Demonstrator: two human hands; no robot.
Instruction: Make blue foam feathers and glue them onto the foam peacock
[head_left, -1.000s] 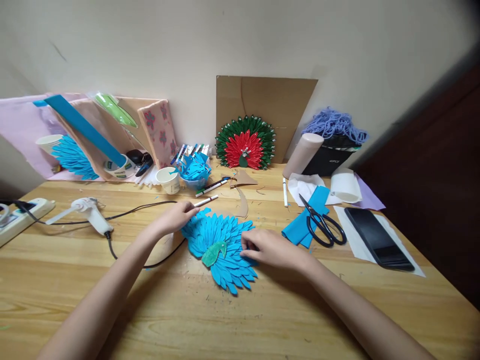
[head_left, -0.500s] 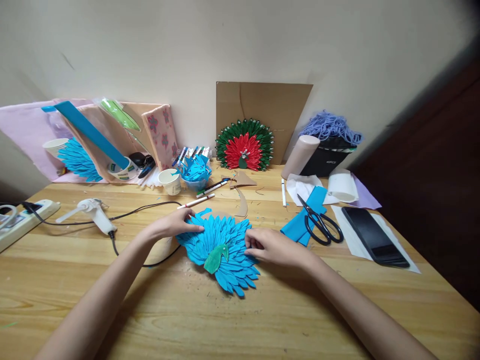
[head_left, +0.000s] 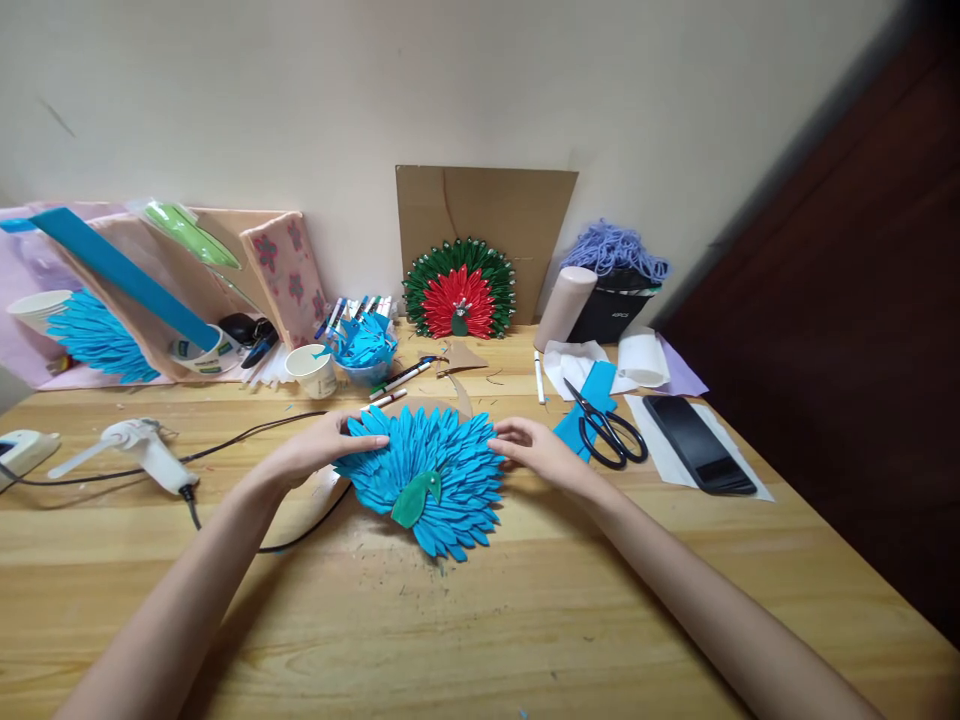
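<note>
Between both hands, the blue peacock [head_left: 457, 490] has its rim pinched by the left fingers [head_left: 369, 441], perhaps for steadiness; the right fingers [head_left: 511, 449], part-curled, meet the opposite edge (any grip is unclear).

soft indoor light, dim dark right side, shadows under the forearms, wide-angle stretch toward the edges
</note>
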